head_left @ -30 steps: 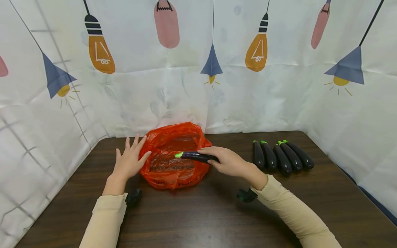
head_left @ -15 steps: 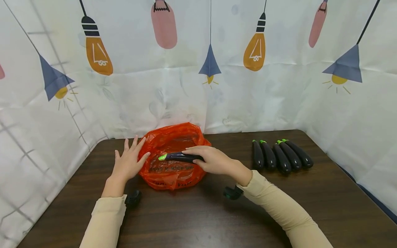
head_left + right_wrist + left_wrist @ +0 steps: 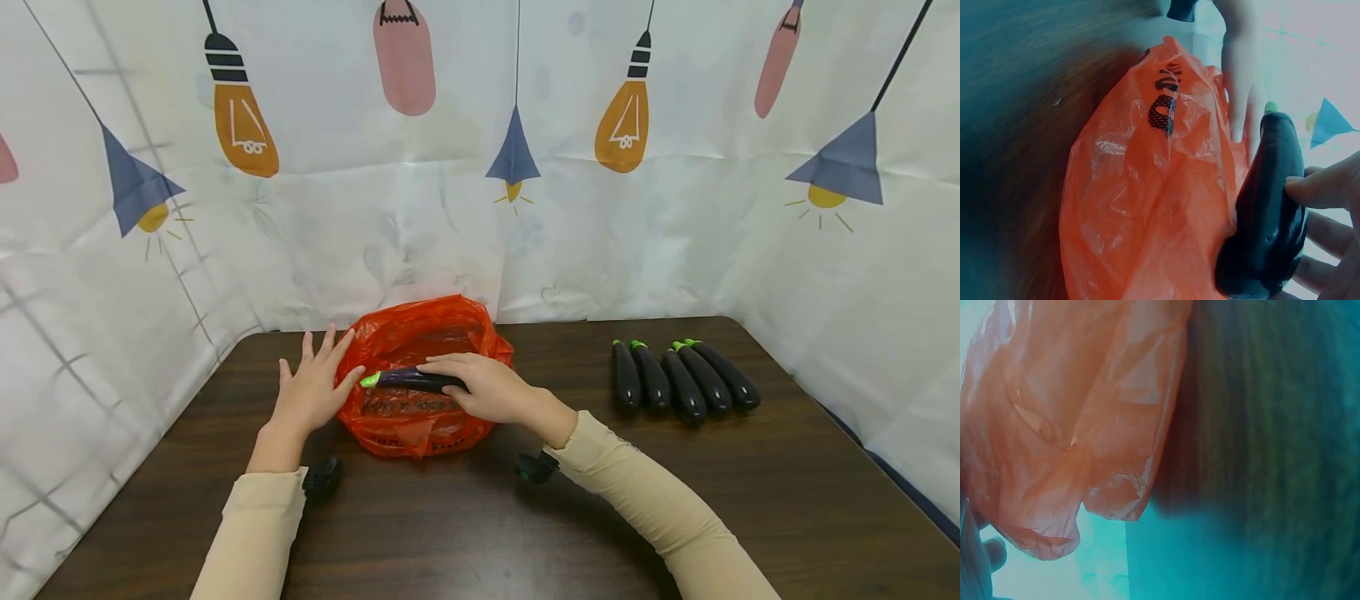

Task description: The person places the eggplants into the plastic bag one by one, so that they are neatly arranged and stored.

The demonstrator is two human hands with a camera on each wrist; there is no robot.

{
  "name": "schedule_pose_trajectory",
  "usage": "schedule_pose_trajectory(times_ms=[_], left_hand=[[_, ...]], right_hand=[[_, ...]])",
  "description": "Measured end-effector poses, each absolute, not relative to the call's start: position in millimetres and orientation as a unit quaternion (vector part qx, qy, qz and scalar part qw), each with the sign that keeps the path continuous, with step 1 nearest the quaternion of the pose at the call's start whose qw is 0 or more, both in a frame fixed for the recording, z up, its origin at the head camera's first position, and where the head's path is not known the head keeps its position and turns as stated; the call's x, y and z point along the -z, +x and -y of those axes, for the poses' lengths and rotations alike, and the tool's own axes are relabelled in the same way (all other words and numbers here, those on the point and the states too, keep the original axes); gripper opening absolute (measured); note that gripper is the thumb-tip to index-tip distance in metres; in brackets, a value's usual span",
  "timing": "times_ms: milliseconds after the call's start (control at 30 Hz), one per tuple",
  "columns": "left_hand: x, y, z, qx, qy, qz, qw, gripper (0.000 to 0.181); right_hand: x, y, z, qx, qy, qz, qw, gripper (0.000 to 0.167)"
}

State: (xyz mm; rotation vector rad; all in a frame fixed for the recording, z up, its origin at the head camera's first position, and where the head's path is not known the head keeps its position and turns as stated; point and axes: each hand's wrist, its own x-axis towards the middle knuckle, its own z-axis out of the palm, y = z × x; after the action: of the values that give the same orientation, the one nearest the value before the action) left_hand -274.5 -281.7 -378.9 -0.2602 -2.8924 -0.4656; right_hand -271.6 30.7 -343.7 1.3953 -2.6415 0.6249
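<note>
A dark purple eggplant [image 3: 411, 380] with a bright green stem end is held in my right hand [image 3: 486, 388], over the mouth of a red plastic bag [image 3: 427, 437]. Its stem end points left, towards my left hand [image 3: 309, 392]. That left hand lies at the bag's left rim with its fingers spread and straight, touching the plastic. In the right wrist view, the thumb presses on the side of the eggplant [image 3: 1269, 206] and the fingers wrap behind it, just above the bag [image 3: 1147, 187]. Only the bag [image 3: 1079, 419] and a bit of finger show in the left wrist view.
Several more eggplants [image 3: 684, 383] lie side by side at the right of the dark wooden table [image 3: 450, 533], stems pointing to the back. A white cloth [image 3: 405, 233] printed with lamps and bulbs hangs behind the table and along its sides.
My right hand has moved left with the eggplant, from the bag's right side to over its middle. The left hand has stayed at the bag's left rim.
</note>
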Motion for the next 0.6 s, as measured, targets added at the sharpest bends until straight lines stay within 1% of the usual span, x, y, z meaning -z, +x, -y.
schedule_pose_trajectory(times_ms=[367, 600], left_hand=[[378.6, -274.3, 280.3, 0.16, -0.089, 0.978, 0.101, 0.074], [378.8, -273.1, 280.3, 0.159, -0.087, 0.978, 0.102, 0.074]], right_hand=[[355.2, -276.7, -17.6, -0.227, 0.477, 0.848, 0.034, 0.047], [364.6, -280.8, -15.6, -0.227, 0.464, 0.856, 0.022, 0.047]])
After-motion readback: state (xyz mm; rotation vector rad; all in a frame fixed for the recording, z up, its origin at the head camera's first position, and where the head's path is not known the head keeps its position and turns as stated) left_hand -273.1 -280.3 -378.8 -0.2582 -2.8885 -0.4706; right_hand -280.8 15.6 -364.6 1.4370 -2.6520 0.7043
